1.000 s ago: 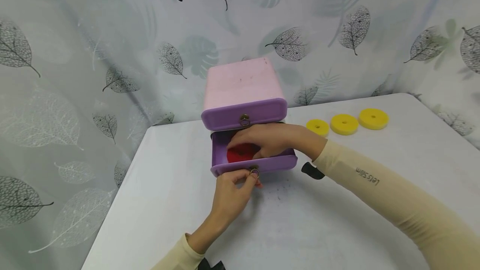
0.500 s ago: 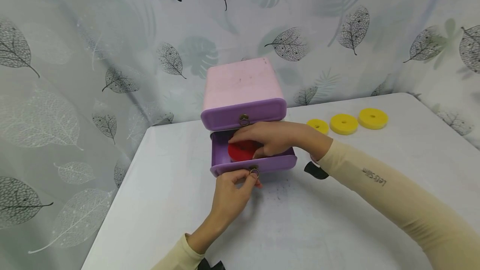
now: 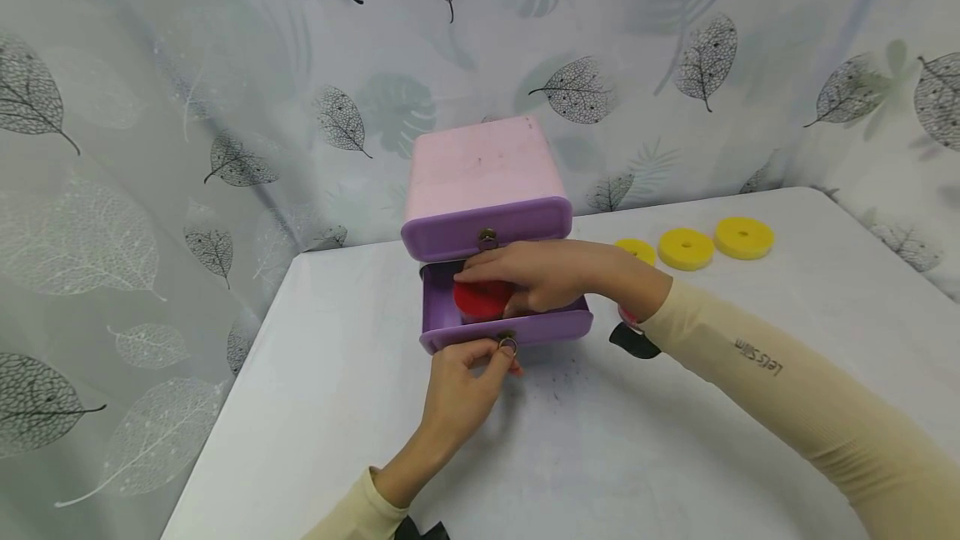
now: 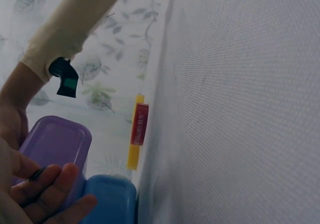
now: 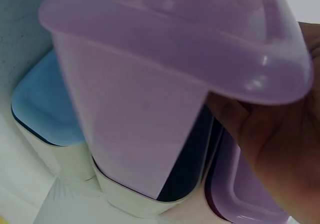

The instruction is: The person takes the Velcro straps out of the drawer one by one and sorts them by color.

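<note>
And here's the red disc (image 3: 480,300), inside the open middle drawer (image 3: 551,327), just behind its front edge and closer to the front left corner than the front right. The right hand (image 3: 547,275) has it pinched, fingers over the back of the rim, thumb at the front right! It looks light and fairly stiff, I'd say, maybe dense foam or smooth plastic, too hard to tell; that rounded edge could slip under a lazy pinch, so opposite sides of the rim seem the best hold. Down in front, the left hand (image 3: 460,386) grips the ring pull (image 3: 515,344) midway along the drawer's front edge, a sensible spot for steadying what looks like a light, thin-walled drawer. Above it the top drawer (image 3: 532,220) sits closed in the pink chest (image 3: 480,165); below, the left wrist view picks up a blue drawer (image 4: 111,199). The chest stands by the worktop's (image 3: 337,373) back edge, and 3 yellow discs (image 3: 675,257) line up towards the back right corner.
</note>
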`<action>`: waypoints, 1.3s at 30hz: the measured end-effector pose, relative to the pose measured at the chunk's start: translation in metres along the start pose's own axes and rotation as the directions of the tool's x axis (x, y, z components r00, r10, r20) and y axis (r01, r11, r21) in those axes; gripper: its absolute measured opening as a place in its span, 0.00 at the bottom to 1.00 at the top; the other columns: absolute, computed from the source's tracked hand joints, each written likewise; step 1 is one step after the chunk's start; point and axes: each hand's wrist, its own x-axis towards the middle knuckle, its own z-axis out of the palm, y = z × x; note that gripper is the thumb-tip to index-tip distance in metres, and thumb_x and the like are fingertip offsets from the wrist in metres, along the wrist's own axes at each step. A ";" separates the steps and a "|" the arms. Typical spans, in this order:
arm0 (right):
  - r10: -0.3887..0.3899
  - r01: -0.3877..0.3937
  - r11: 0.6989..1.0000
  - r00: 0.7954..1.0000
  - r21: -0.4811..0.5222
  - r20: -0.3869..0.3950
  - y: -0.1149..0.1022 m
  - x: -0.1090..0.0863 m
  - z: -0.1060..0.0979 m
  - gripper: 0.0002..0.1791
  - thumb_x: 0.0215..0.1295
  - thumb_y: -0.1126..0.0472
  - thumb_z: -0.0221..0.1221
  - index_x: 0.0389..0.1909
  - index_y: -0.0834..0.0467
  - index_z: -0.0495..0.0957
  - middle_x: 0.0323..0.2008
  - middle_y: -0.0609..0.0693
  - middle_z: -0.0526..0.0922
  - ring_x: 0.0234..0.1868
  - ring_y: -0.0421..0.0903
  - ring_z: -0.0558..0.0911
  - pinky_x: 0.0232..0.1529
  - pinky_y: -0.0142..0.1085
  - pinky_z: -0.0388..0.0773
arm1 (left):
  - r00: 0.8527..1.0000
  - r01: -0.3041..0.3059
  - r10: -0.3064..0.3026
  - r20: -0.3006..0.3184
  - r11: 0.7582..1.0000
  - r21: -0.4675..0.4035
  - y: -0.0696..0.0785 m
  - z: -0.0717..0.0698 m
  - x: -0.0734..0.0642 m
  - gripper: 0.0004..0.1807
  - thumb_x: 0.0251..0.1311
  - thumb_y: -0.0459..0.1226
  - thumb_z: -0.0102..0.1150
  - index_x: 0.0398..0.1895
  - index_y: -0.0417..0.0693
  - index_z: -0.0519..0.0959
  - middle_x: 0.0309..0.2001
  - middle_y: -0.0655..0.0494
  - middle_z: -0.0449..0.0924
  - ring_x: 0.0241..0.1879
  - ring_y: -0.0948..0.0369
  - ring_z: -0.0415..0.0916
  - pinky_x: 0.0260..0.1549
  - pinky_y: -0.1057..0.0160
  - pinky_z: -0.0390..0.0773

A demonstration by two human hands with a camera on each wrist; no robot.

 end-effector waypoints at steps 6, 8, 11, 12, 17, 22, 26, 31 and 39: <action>0.010 -0.011 1.000 1.000 0.010 0.011 -0.005 -0.002 -0.004 0.39 0.66 0.68 0.67 0.77 0.61 0.66 0.74 0.53 0.68 0.74 0.49 0.67 0.69 0.44 0.66 | 1.000 0.002 -0.002 0.007 1.000 -0.003 0.000 0.000 0.000 0.14 0.70 0.35 0.61 0.24 0.54 0.88 0.24 0.69 0.85 0.36 0.68 0.83 0.34 0.61 0.74; 0.011 -0.011 1.000 1.000 0.017 0.011 -0.007 -0.003 -0.006 0.39 0.66 0.69 0.67 0.77 0.61 0.65 0.75 0.53 0.68 0.73 0.49 0.68 0.68 0.44 0.67 | 1.000 0.003 -0.003 0.007 1.000 -0.003 0.001 -0.001 0.000 0.14 0.70 0.35 0.61 0.24 0.54 0.88 0.24 0.69 0.85 0.36 0.68 0.84 0.34 0.61 0.74; 0.006 -0.006 1.000 1.000 0.024 0.007 -0.010 -0.005 -0.009 0.39 0.66 0.69 0.66 0.78 0.61 0.64 0.75 0.53 0.67 0.70 0.48 0.71 0.65 0.43 0.69 | 1.000 -0.003 0.003 0.006 1.000 -0.005 0.001 -0.001 0.000 0.14 0.70 0.35 0.61 0.25 0.54 0.88 0.24 0.68 0.85 0.37 0.68 0.84 0.35 0.60 0.75; 0.003 -0.003 1.000 1.000 0.026 0.004 -0.012 -0.006 -0.011 0.39 0.67 0.69 0.66 0.78 0.61 0.64 0.75 0.53 0.67 0.70 0.48 0.71 0.65 0.43 0.70 | 1.000 -0.006 0.006 0.005 1.000 -0.002 0.001 0.000 0.001 0.14 0.70 0.35 0.61 0.25 0.55 0.88 0.24 0.68 0.86 0.37 0.68 0.84 0.35 0.60 0.75; 0.021 -0.021 1.000 1.000 0.011 0.001 -0.017 -0.011 -0.016 0.39 0.68 0.69 0.65 0.79 0.60 0.63 0.76 0.53 0.65 0.71 0.50 0.69 0.67 0.45 0.68 | 1.000 -0.006 0.006 0.001 1.000 0.000 0.001 0.000 0.001 0.14 0.71 0.35 0.61 0.25 0.54 0.88 0.24 0.65 0.86 0.36 0.68 0.83 0.34 0.61 0.73; 0.036 -0.036 0.999 0.999 0.007 0.008 -0.019 -0.013 -0.018 0.39 0.68 0.69 0.64 0.79 0.58 0.63 0.76 0.51 0.65 0.71 0.48 0.69 0.67 0.43 0.68 | 1.000 0.002 -0.002 0.002 1.000 -0.001 0.001 0.000 0.001 0.14 0.70 0.36 0.61 0.25 0.54 0.88 0.24 0.66 0.86 0.36 0.68 0.84 0.34 0.61 0.73; 0.044 -0.044 0.999 0.999 0.012 0.009 -0.021 -0.016 -0.021 0.39 0.69 0.69 0.64 0.79 0.57 0.63 0.76 0.50 0.66 0.69 0.47 0.71 0.65 0.42 0.69 | 1.000 0.002 -0.002 0.005 1.000 -0.006 0.001 0.001 0.000 0.14 0.70 0.35 0.61 0.24 0.54 0.88 0.24 0.65 0.86 0.37 0.68 0.84 0.36 0.61 0.73; 0.045 -0.045 0.999 0.999 0.031 0.003 -0.022 -0.020 -0.023 0.39 0.68 0.71 0.63 0.79 0.57 0.63 0.76 0.51 0.65 0.68 0.48 0.71 0.64 0.42 0.71 | 1.000 -0.011 0.011 0.013 1.000 0.009 0.000 0.000 0.001 0.15 0.71 0.35 0.61 0.24 0.54 0.87 0.24 0.67 0.86 0.35 0.67 0.83 0.35 0.62 0.73; 0.076 -0.076 0.996 0.997 0.054 0.011 -0.027 -0.032 -0.029 0.39 0.70 0.69 0.63 0.80 0.56 0.61 0.79 0.53 0.60 0.74 0.52 0.66 0.66 0.46 0.69 | 1.000 -0.011 0.011 -0.006 1.000 -0.005 0.003 -0.008 0.004 0.16 0.71 0.35 0.61 0.24 0.57 0.88 0.24 0.67 0.86 0.28 0.63 0.75 0.27 0.63 0.67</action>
